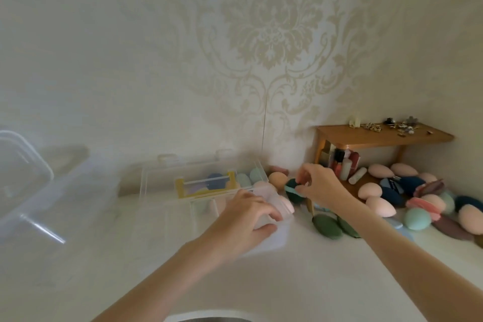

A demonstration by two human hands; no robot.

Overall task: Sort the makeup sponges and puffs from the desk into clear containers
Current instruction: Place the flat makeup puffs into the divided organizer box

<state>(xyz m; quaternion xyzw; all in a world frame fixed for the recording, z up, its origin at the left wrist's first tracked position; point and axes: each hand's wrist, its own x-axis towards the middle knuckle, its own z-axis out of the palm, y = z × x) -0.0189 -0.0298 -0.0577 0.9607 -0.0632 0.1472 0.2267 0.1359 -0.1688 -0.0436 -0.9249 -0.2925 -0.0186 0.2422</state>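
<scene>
In the head view, a white tabletop [300,277] is seen against a wall with pale damask wallpaper [271,34]. The left hand [245,214] is laid on a small clear container [271,206] near the middle of the tabletop, its fingers [269,213] curled over the container's top and its thumb against the near side; pale pink sponges [286,204] are visible through the container's wall. The right hand [317,184] is held just above the tabletop to the right of that container, and a dark teal puff [292,189] with a lighter teal edge is pinched between its fingertips and thumb. Behind the left hand, a larger clear box [209,178] with an open lid is seen, holding a yellow-framed insert [206,185] and several blue, green and pink sponges. A peach sponge [277,179] lies just beside that box. 2 dark green puffs [326,226] lie on the tabletop under the right forearm. Further right, a loose pile of sponges and puffs [423,201] in pink, navy, mint and mauve is spread along the wall. A small wooden shelf [379,136] stands above the pile, with small trinkets on top and bottles [345,165] beneath. At far left, a blurred clear plastic tub [23,180] is seen.
</scene>
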